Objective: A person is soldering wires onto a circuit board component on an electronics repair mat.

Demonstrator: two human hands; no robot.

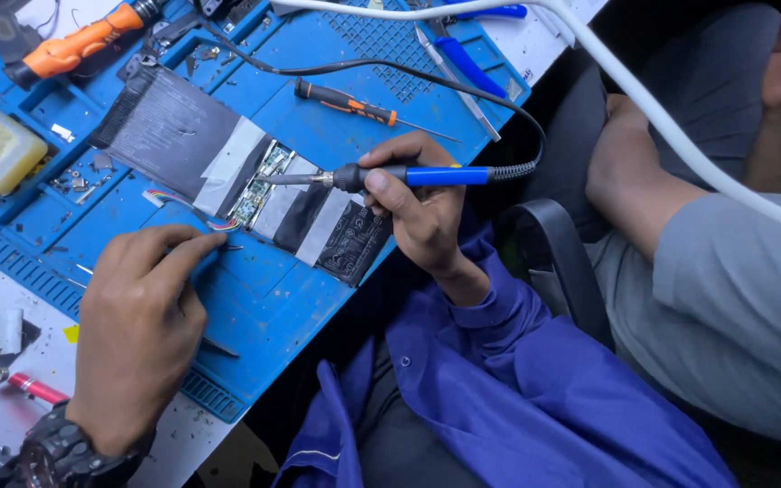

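Right hand [422, 212] grips a blue-handled soldering iron [390, 176], fingers curled around the handle and thumb pressed on its collar; the tip meets the small circuit board [259, 185] left of the fingertips. Left hand [142, 330] pinches tweezers [219, 246] between thumb and forefinger, their points beside coloured wires [187, 206] just beyond the fingertips, above the blue mat [273, 307].

Battery pack [228, 172] on mat [273, 307], screwdriver [347, 102] behind.

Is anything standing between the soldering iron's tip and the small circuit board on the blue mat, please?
Nothing visible does: the right hand holds the soldering iron with its tip right at the circuit board, while the left hand pinches tweezers beside it.
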